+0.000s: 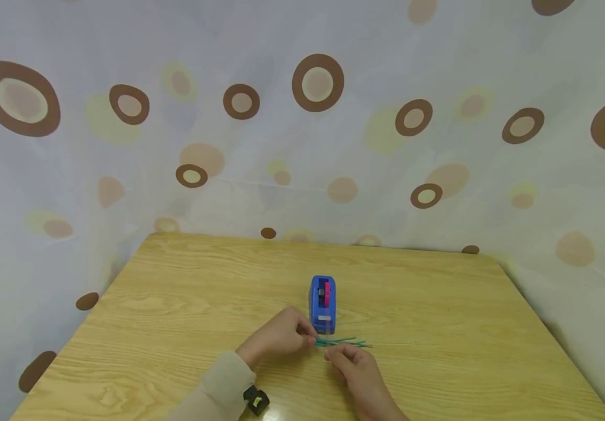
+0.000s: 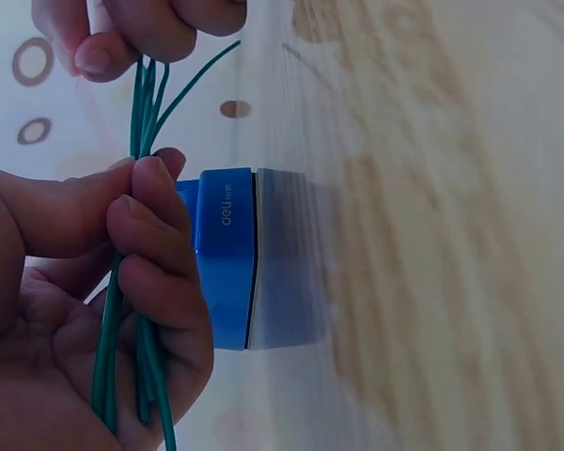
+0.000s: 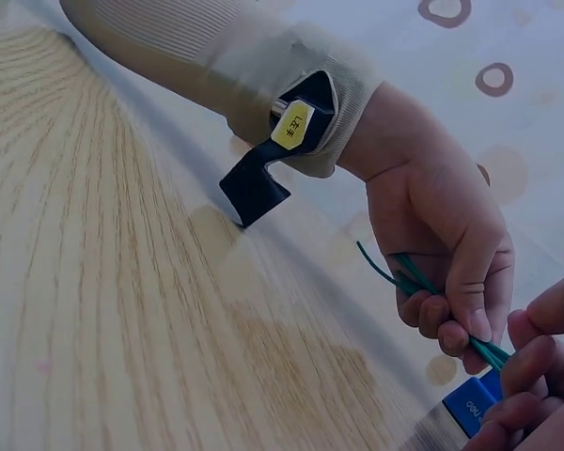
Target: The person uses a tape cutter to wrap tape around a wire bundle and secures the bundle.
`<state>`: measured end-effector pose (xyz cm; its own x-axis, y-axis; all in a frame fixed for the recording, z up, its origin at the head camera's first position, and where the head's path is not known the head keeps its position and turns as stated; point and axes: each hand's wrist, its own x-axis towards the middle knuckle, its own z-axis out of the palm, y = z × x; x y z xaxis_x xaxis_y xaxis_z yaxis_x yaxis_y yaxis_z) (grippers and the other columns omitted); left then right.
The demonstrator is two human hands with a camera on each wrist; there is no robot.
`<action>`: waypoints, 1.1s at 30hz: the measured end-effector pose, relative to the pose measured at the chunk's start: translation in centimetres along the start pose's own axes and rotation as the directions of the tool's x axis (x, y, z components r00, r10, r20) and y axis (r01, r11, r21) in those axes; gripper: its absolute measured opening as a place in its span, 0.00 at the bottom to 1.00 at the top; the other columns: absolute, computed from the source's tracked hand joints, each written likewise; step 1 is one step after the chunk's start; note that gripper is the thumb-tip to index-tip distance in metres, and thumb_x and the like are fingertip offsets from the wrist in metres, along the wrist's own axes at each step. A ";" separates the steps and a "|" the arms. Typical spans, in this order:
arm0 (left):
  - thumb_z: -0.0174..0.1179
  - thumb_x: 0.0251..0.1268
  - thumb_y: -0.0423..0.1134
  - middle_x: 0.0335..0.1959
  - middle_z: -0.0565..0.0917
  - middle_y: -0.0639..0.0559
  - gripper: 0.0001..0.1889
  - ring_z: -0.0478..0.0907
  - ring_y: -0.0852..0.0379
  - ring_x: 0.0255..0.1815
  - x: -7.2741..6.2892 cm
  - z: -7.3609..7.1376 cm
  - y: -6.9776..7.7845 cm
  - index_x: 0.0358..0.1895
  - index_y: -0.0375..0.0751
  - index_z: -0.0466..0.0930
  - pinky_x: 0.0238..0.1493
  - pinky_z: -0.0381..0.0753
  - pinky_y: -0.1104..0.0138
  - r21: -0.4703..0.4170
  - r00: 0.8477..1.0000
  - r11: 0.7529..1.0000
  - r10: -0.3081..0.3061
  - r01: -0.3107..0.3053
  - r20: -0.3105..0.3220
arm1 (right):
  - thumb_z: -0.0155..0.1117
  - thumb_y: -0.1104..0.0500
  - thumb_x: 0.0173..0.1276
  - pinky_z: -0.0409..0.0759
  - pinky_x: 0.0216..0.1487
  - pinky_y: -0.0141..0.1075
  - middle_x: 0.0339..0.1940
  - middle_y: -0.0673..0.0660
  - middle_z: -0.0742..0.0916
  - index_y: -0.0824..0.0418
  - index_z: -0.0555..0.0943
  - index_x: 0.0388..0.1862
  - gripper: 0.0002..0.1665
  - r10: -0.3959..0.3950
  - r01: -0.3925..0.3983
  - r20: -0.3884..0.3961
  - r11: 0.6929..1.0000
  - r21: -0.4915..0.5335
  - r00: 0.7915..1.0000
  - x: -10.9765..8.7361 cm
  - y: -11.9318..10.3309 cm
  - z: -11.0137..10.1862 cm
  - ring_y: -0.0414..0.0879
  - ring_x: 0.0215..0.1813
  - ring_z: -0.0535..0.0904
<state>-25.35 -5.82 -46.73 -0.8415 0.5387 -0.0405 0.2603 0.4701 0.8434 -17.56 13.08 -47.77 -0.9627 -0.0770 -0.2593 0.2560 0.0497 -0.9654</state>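
My left hand pinches a bunch of thin green strands, my right hand at their upper ends. Behind my left fingers, a blue casing (it reads "deli") sits against the wood-grained tabletop.

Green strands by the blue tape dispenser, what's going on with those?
A person's left hand pinches a bundle of green strands. Close beside it, the right hand seems to pinch a faint strip of clear tape, apparently running from the blue tape dispenser. That stands on the wooden table, just beyond the hands.
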 end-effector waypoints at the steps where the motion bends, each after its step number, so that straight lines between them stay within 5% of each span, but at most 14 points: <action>1: 0.64 0.59 0.27 0.28 0.82 0.58 0.06 0.73 0.62 0.29 0.0 0.1 0.1 0.32 0.39 0.90 0.31 0.73 0.69 0.009 1.000 1.000 0.005 -0.005 0.004 | 0.58 0.58 0.74 0.68 0.35 0.33 0.22 0.49 0.72 0.71 0.82 0.44 0.15 0.000 0.000 0.002 1.000 -0.002 1.000 0.0 -0.1 0.0 0.45 0.33 0.68; 8: 0.63 0.62 0.27 0.22 0.80 0.60 0.08 0.69 0.64 0.19 -0.4 0.5 0.2 0.31 0.39 0.90 0.21 0.65 0.72 0.056 1.000 0.998 -0.006 0.006 0.008 | 0.57 0.60 0.74 0.69 0.37 0.34 0.26 0.49 0.75 0.71 0.82 0.45 0.14 0.003 -0.003 0.007 1.000 -0.023 1.000 -0.1 0.1 0.2 0.46 0.36 0.69; 22: 0.62 0.61 0.28 0.19 0.77 0.59 0.08 0.66 0.64 0.18 -0.4 0.1 1.1 0.28 0.39 0.89 0.21 0.63 0.72 0.024 1.000 1.000 -0.009 0.009 -0.001 | 0.58 0.59 0.73 0.71 0.49 0.39 0.41 0.54 0.83 0.70 0.82 0.43 0.14 -0.050 0.047 -0.055 0.997 -0.054 0.997 -0.1 -0.5 0.7 0.47 0.47 0.71; 33: 0.61 0.63 0.29 0.18 0.76 0.60 0.09 0.64 0.64 0.17 -0.6 0.7 1.9 0.27 0.40 0.88 0.19 0.61 0.72 0.038 1.000 0.999 -0.001 0.001 -0.023 | 0.63 0.58 0.72 0.74 0.44 0.34 0.42 0.55 0.85 0.70 0.84 0.40 0.14 -0.114 0.106 -0.136 0.992 -0.068 0.984 -0.3 -0.4 1.2 0.44 0.45 0.75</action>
<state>-24.04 -4.77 -45.46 -0.8524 0.5222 -0.0286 0.2768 0.4969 0.8225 -17.27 11.86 -47.33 -0.9885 0.0539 -0.1411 0.1463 0.1093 -0.9832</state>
